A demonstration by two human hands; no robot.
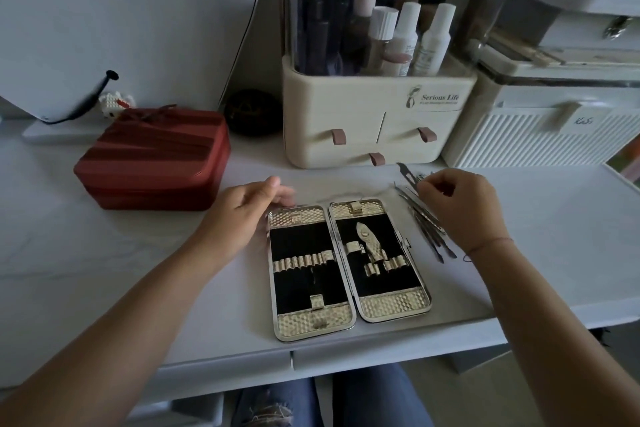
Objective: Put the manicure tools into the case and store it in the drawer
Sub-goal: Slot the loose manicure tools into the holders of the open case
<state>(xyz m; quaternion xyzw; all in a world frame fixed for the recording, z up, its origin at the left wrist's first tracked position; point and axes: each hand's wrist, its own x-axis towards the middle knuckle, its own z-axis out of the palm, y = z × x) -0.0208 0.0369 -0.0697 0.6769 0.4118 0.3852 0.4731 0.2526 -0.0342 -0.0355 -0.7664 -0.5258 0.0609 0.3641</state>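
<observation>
A gold manicure case (348,267) lies open and flat on the white desk, its two black-lined halves side by side. One gold nail clipper (370,241) sits strapped in the right half; the left half's loops are empty. Several thin metal manicure tools (424,215) lie in a loose pile to the right of the case. My left hand (247,208) rests at the case's top left corner, touching its edge. My right hand (464,204) hovers over the tool pile, its fingertips pinched around one small tool at the pile's far end.
A red zipped pouch (156,158) sits at the back left. A cream cosmetics organiser (377,114) with small drawers stands behind the case, a white ribbed box (550,128) to its right. The desk's own drawer fronts (346,354) run along the front edge above my knees.
</observation>
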